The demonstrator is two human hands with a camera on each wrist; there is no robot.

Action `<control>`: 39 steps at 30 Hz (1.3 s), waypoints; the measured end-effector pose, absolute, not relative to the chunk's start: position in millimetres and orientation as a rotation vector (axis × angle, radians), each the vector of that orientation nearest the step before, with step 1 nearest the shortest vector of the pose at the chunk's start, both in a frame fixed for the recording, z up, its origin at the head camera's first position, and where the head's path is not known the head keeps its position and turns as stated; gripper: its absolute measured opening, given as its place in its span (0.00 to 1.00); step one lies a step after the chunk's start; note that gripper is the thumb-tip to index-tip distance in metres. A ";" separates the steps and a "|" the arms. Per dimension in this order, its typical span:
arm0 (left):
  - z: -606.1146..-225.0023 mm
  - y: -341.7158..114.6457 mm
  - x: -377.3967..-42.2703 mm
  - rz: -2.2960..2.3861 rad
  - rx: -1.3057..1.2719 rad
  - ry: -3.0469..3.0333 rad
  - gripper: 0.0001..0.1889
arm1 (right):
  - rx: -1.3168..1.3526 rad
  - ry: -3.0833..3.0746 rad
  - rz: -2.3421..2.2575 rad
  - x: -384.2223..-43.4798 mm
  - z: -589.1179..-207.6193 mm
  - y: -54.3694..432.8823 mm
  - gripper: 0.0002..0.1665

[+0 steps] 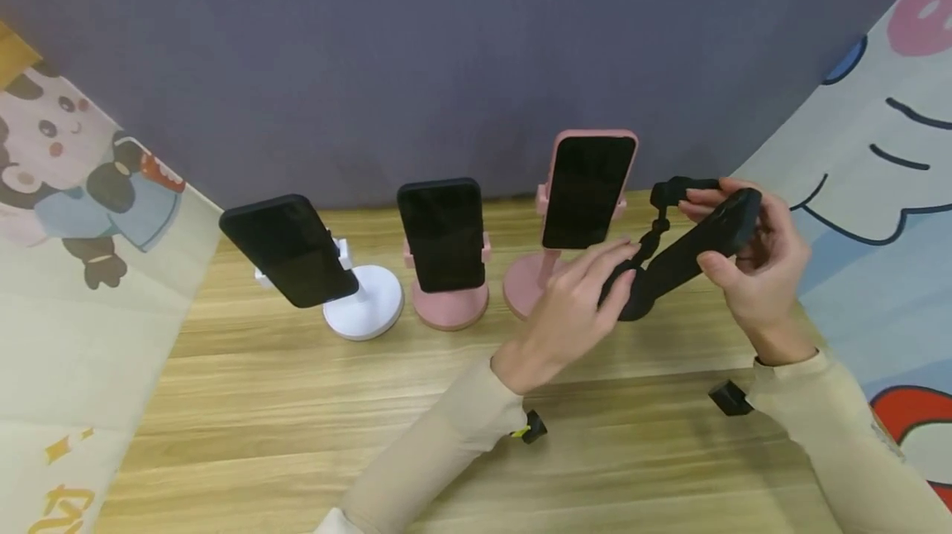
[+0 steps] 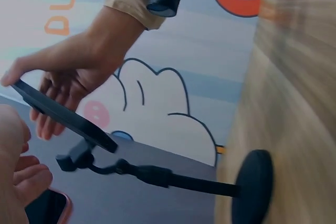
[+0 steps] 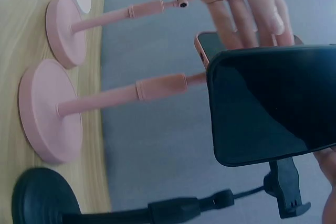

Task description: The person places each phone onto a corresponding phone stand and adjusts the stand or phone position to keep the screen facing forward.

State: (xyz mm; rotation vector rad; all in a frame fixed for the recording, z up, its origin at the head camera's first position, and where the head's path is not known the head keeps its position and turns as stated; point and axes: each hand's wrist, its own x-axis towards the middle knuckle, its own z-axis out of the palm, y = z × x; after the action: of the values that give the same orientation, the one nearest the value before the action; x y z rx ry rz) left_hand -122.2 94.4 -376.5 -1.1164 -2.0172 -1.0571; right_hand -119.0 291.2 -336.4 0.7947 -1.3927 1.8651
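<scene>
My right hand grips a black smartphone by one end, thumb on one side and fingers on the other. The phone is held tilted beside the clamp of a black phone stand. The stand's round base rests on the table, and its thin neck bends toward the clamp. My left hand hovers left of the phone with its fingers loosely extended. In the left wrist view, those fingers are apart from the phone. From the head, the left fingertips overlap the black stand.
To the left, a white stand and a pink stand hold black phones. Another pink stand, close to my left hand, holds a pink-cased phone. A grey wall stands behind the wooden table, with cartoon-printed panels at both sides.
</scene>
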 end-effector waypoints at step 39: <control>-344.3 182.2 -159.2 -0.865 -0.766 -2.368 0.20 | 0.485 -1.806 1.772 -154.8 -299.0 332.9 0.34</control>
State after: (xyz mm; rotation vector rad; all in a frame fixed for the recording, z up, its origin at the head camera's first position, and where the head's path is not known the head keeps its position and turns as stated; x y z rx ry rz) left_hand -159.2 182.2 -344.3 -0.7657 -2.3675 -0.8649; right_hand -154.8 332.9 -299.0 0.4852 -1.8058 1.7722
